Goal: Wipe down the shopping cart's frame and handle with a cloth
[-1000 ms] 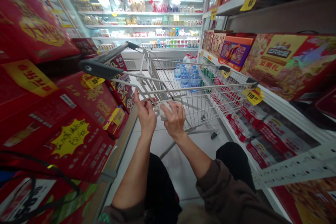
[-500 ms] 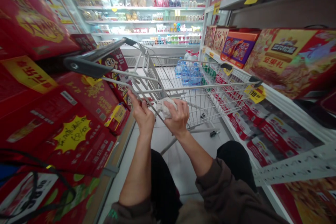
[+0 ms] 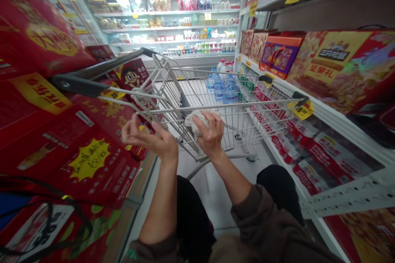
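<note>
Gripping pale cloth point(image 3: 193, 121) in curled right hand point(image 3: 211, 132) against near side of shopping cart point(image 3: 247, 104); holding left hand point(image 3: 152, 137) open, loosely bent, near red boxes point(image 3: 108, 183).

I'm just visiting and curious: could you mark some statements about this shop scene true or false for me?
1. The right hand holds a crumpled, pale cloth. True.
2. The left hand is wrapped around the same cloth. False: it is off the cloth, with nothing visible in its grip.
3. The large water bottles stand inside the shopping cart. False: they are on the floor beyond it.
4. Brightly lit shelves of packaged goods are at the far end. True.
5. The starburst sign is blue. False: it is yellow.
</note>
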`<state>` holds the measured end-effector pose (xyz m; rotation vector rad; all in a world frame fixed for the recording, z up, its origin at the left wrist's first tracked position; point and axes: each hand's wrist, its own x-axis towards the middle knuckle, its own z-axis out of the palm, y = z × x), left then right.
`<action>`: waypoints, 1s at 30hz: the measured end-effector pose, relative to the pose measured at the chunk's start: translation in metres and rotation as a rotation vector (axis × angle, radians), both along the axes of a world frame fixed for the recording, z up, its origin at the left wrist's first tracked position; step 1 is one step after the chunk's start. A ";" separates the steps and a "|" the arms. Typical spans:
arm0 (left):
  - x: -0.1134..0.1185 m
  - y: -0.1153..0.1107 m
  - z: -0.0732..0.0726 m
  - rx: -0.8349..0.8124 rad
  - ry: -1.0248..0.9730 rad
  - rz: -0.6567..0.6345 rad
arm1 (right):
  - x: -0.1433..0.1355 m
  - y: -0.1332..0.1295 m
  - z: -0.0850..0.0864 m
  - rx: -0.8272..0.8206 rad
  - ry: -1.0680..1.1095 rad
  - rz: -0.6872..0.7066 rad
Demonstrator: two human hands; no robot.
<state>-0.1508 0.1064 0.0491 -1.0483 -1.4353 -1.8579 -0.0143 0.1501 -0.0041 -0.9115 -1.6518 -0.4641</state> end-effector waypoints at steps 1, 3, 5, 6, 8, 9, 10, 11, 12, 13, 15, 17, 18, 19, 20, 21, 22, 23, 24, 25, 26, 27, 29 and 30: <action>0.006 0.000 0.006 0.020 0.091 -0.022 | -0.004 0.003 0.003 -0.003 -0.018 -0.011; 0.014 0.004 0.017 -0.117 0.315 -0.206 | -0.009 0.006 0.005 -0.022 -0.053 -0.023; 0.015 0.011 0.025 -0.366 0.504 -0.382 | -0.010 0.007 0.002 -0.044 -0.059 -0.022; 0.014 0.015 0.027 -0.472 0.564 -0.426 | -0.008 0.006 0.000 -0.060 -0.045 -0.021; 0.011 0.021 0.028 -0.584 0.613 -0.443 | -0.003 0.004 -0.001 -0.088 0.002 -0.023; 0.010 0.023 0.027 -0.592 0.610 -0.439 | -0.001 0.004 -0.001 -0.095 0.021 -0.022; 0.009 0.025 0.025 -0.579 0.596 -0.437 | 0.000 0.004 0.000 -0.091 0.030 -0.020; 0.009 0.026 0.024 -0.560 0.580 -0.438 | 0.000 0.006 0.001 -0.079 0.029 -0.020; 0.009 0.026 0.022 -0.540 0.567 -0.440 | -0.001 0.008 0.002 -0.057 0.017 -0.021; 0.009 0.027 0.021 -0.526 0.560 -0.440 | -0.002 0.011 0.001 -0.027 -0.003 -0.024; 0.010 0.026 0.020 -0.520 0.563 -0.439 | -0.003 0.016 -0.003 0.047 -0.033 -0.039; 0.009 0.026 0.020 -0.533 0.572 -0.446 | 0.001 0.015 -0.008 0.077 -0.030 -0.049; 0.009 0.025 0.020 -0.540 0.574 -0.451 | 0.004 0.013 -0.009 0.061 -0.017 -0.045; 0.008 0.025 0.021 -0.541 0.573 -0.455 | 0.009 0.010 -0.009 0.027 0.004 -0.041; 0.007 0.025 0.020 -0.538 0.572 -0.459 | 0.014 0.007 -0.008 -0.010 0.031 -0.041; 0.007 0.025 0.020 -0.531 0.567 -0.459 | 0.019 0.004 -0.006 -0.036 0.058 -0.046; 0.007 0.025 0.019 -0.523 0.560 -0.456 | 0.023 0.003 -0.003 -0.044 0.082 -0.055; 0.006 0.025 0.019 -0.515 0.552 -0.451 | 0.025 0.002 0.001 -0.036 0.099 -0.065; 0.006 0.024 0.018 -0.510 0.543 -0.443 | 0.027 0.004 0.003 -0.015 0.102 -0.071; 0.006 0.023 0.017 -0.504 0.535 -0.433 | 0.027 0.006 0.004 0.014 0.090 -0.072; 0.006 0.023 0.016 -0.501 0.529 -0.425 | 0.027 0.010 0.004 0.044 0.066 -0.070; 0.005 0.022 0.015 -0.498 0.524 -0.417 | 0.027 0.013 0.002 0.069 0.038 -0.070; 0.004 0.019 0.015 -0.503 0.525 -0.407 | 0.028 0.017 -0.005 0.102 -0.011 -0.073; 0.003 0.017 0.015 -0.516 0.528 -0.402 | 0.030 0.017 -0.009 0.099 -0.027 -0.070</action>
